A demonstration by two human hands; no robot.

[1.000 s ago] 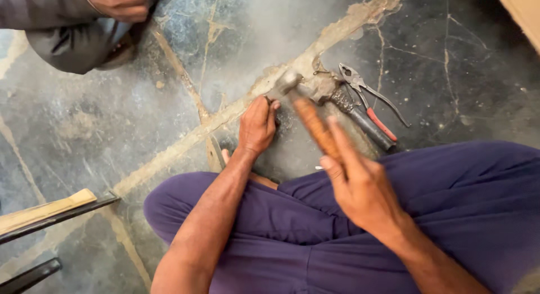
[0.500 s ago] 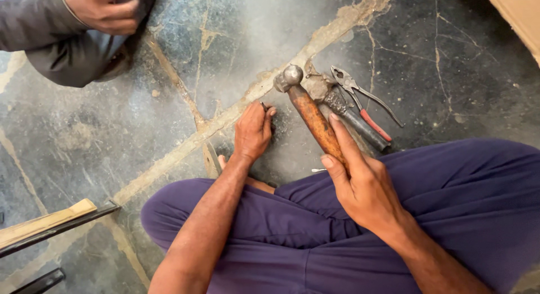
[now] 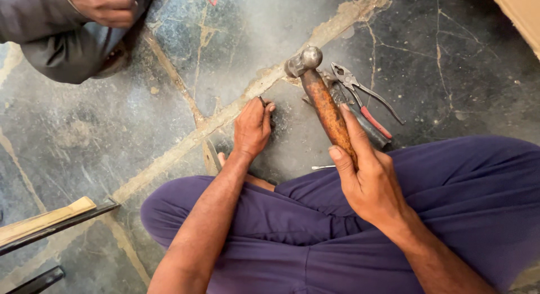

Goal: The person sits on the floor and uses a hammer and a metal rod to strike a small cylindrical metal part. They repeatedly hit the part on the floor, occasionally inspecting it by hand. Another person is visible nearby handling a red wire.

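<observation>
the right hand is wrapped around the lower end of a hammer, forefinger laid straight along the handle. the hammer's long axis runs up and slightly left from that hand, its rounded steel head poised beyond the pale mortar seam that crosses the stone floor diagonally. the handle is worn wood, rust-brown and blotchy; the head is dull grey metal with a ball end.

the left hand is pressed down just below the seam, left of the hammer head and near it, fingertips pinched narrow on a small dark nail-like piece that stands right at the seam; its exact shape is too small to tell. this hand is the nearer of the 2 to that piece.

just right of the hammer handle lie pliers with red-sleeved grips, partly overlapped by another dark tool. the floor is rough, dusty slate with cracks. beyond the seam, another person's hand rests on a grey-clad knee.
</observation>
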